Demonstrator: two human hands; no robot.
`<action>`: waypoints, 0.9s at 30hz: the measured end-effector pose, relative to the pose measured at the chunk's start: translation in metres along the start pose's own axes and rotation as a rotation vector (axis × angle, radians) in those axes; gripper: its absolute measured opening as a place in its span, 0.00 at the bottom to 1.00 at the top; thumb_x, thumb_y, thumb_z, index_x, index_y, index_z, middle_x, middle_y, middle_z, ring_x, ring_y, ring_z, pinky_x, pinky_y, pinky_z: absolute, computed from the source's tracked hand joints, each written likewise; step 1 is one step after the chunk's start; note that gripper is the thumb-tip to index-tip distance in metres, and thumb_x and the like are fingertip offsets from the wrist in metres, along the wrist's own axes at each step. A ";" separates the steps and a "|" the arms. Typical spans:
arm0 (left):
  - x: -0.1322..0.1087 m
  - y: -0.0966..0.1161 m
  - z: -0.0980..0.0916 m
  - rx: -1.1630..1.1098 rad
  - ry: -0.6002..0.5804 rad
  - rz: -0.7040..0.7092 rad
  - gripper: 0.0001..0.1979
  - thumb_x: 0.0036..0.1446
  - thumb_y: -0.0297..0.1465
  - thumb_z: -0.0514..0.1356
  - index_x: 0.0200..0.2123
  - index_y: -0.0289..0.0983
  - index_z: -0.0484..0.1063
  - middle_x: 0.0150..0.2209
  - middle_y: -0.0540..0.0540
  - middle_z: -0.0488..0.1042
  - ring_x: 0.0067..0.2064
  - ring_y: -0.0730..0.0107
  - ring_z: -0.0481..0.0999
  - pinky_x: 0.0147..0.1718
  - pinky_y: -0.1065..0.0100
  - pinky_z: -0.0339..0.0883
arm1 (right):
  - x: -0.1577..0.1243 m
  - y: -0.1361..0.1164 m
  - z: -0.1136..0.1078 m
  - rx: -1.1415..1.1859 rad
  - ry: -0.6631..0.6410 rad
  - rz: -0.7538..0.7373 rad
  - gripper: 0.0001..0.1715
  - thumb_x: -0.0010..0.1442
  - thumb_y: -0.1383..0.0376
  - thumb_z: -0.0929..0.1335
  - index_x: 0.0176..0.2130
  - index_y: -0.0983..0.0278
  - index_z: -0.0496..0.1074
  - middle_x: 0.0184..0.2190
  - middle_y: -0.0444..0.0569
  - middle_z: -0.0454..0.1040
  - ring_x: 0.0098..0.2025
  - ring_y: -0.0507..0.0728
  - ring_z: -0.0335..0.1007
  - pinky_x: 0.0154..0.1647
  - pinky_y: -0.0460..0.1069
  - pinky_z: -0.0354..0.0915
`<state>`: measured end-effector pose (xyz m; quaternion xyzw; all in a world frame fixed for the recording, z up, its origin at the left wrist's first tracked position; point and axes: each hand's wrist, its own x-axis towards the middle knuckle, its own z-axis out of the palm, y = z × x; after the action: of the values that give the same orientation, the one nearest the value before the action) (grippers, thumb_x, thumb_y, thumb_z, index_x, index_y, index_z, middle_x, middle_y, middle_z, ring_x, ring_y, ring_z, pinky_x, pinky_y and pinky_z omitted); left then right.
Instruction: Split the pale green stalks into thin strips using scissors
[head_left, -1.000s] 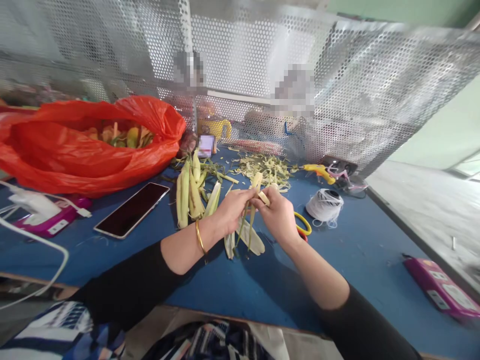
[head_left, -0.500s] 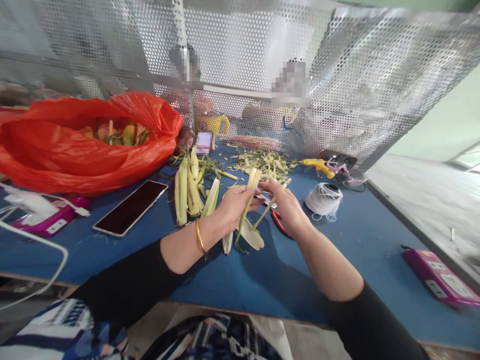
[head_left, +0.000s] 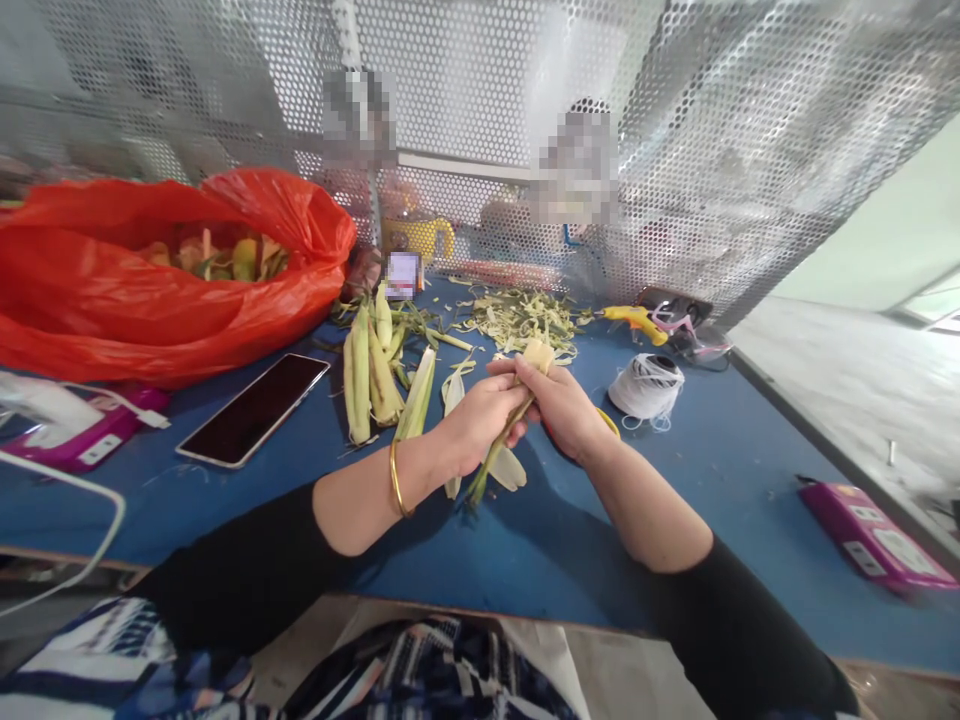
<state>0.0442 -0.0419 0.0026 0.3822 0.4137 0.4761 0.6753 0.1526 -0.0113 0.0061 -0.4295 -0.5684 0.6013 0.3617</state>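
Note:
A folded bundle of pale corn husk strips [head_left: 538, 354] stands up between my two hands, its green tail [head_left: 480, 484] hanging down toward the table. My left hand [head_left: 487, 412] is closed round its lower part. From the right, my right hand [head_left: 559, 400] pinches the upper part with thumb and fingers, touching the left fingers. Below them, a loose pale husk piece [head_left: 507, 468] lies on the blue table. Several green-yellow husk bundles [head_left: 358, 380] lie left of my hands, and a heap of shredded strips [head_left: 517, 318] lies beyond them.
An open red plastic bag [head_left: 165, 335] fills the left back. Near it are a phone [head_left: 255, 410] and a purple power strip [head_left: 75, 440]. White thread [head_left: 646, 388], a yellow tool [head_left: 636, 322] and another purple strip [head_left: 874, 535] are rightward. Behind a perforated metal screen [head_left: 480, 110], people are visible.
My hands have come together; the strip formerly held apart in my right hand now lies along the husk bundle between both hands. The view has shifted slightly.

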 end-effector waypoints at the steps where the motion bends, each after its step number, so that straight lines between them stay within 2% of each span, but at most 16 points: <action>1: -0.001 0.001 0.000 0.002 -0.008 0.002 0.12 0.62 0.28 0.56 0.24 0.35 0.65 0.18 0.53 0.64 0.15 0.83 0.58 0.14 0.79 0.48 | 0.000 -0.001 -0.001 -0.010 0.020 -0.029 0.26 0.56 0.46 0.68 0.38 0.66 0.75 0.13 0.41 0.68 0.13 0.52 0.63 0.14 0.47 0.62; 4: -0.003 0.001 0.000 0.018 -0.030 0.004 0.12 0.61 0.28 0.57 0.25 0.35 0.66 0.18 0.55 0.60 0.15 0.86 0.50 0.14 0.78 0.39 | 0.000 -0.006 -0.006 -0.045 0.122 -0.178 0.24 0.51 0.46 0.72 0.28 0.65 0.75 0.16 0.42 0.70 0.16 0.49 0.63 0.18 0.45 0.62; 8: -0.007 0.002 0.002 0.054 -0.074 -0.011 0.13 0.63 0.27 0.53 0.25 0.35 0.67 0.18 0.55 0.60 0.16 0.84 0.50 0.15 0.77 0.41 | -0.002 -0.011 -0.014 -0.114 0.138 -0.263 0.24 0.49 0.47 0.73 0.22 0.64 0.70 0.14 0.40 0.66 0.15 0.47 0.57 0.16 0.44 0.55; 11: -0.010 0.005 0.002 0.084 -0.113 -0.001 0.15 0.64 0.26 0.51 0.24 0.35 0.66 0.17 0.56 0.56 0.16 0.84 0.49 0.16 0.77 0.41 | 0.000 -0.012 -0.016 -0.092 0.198 -0.275 0.25 0.50 0.46 0.73 0.22 0.63 0.69 0.13 0.39 0.63 0.13 0.47 0.54 0.14 0.44 0.50; 14: -0.009 0.009 0.002 0.031 -0.044 0.070 0.15 0.64 0.26 0.52 0.24 0.36 0.65 0.17 0.57 0.53 0.16 0.83 0.49 0.16 0.77 0.42 | 0.003 -0.010 -0.012 0.049 0.312 -0.320 0.27 0.53 0.42 0.70 0.27 0.63 0.70 0.18 0.42 0.68 0.18 0.49 0.62 0.18 0.45 0.59; 16: -0.006 0.011 0.001 -0.058 0.078 0.221 0.14 0.65 0.27 0.52 0.25 0.36 0.65 0.19 0.55 0.58 0.18 0.82 0.55 0.19 0.77 0.50 | 0.003 -0.006 -0.005 0.086 0.245 -0.327 0.29 0.54 0.40 0.68 0.31 0.63 0.72 0.23 0.44 0.72 0.25 0.51 0.69 0.27 0.47 0.66; 18: -0.003 0.014 -0.001 -0.143 0.193 0.370 0.13 0.66 0.27 0.52 0.27 0.36 0.65 0.22 0.53 0.64 0.22 0.80 0.63 0.24 0.77 0.59 | 0.000 0.000 0.006 0.030 0.045 -0.287 0.28 0.53 0.40 0.68 0.35 0.62 0.72 0.26 0.44 0.73 0.29 0.52 0.70 0.31 0.48 0.68; 19: -0.001 0.016 -0.003 -0.178 0.226 0.409 0.13 0.66 0.26 0.51 0.27 0.36 0.65 0.24 0.52 0.66 0.24 0.80 0.65 0.27 0.76 0.62 | -0.002 0.003 0.012 -0.014 -0.039 -0.251 0.27 0.52 0.41 0.70 0.35 0.61 0.71 0.25 0.42 0.72 0.28 0.52 0.69 0.29 0.47 0.67; 21: 0.002 0.022 -0.008 -0.249 0.230 0.399 0.13 0.66 0.26 0.51 0.27 0.36 0.65 0.24 0.52 0.66 0.23 0.80 0.65 0.27 0.76 0.62 | -0.006 0.010 0.021 -0.102 -0.083 -0.173 0.24 0.53 0.44 0.69 0.33 0.61 0.67 0.19 0.38 0.64 0.21 0.49 0.59 0.22 0.46 0.58; 23: 0.003 0.029 -0.014 -0.344 0.185 0.336 0.13 0.66 0.26 0.50 0.27 0.36 0.64 0.22 0.54 0.63 0.21 0.81 0.62 0.23 0.77 0.59 | -0.009 0.012 0.023 -0.195 -0.065 -0.130 0.22 0.57 0.46 0.67 0.29 0.61 0.65 0.17 0.36 0.57 0.18 0.48 0.50 0.19 0.45 0.49; 27: 0.002 0.046 -0.024 -0.528 0.138 0.227 0.15 0.67 0.24 0.47 0.27 0.36 0.62 0.18 0.58 0.53 0.15 0.84 0.52 0.16 0.78 0.47 | -0.011 0.007 0.018 -0.427 -0.070 -0.226 0.23 0.61 0.50 0.63 0.24 0.62 0.64 0.17 0.37 0.54 0.20 0.48 0.49 0.22 0.46 0.47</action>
<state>0.0073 -0.0250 0.0346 0.2037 0.2750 0.6645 0.6643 0.1403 -0.0289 -0.0002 -0.4087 -0.7394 0.4377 0.3076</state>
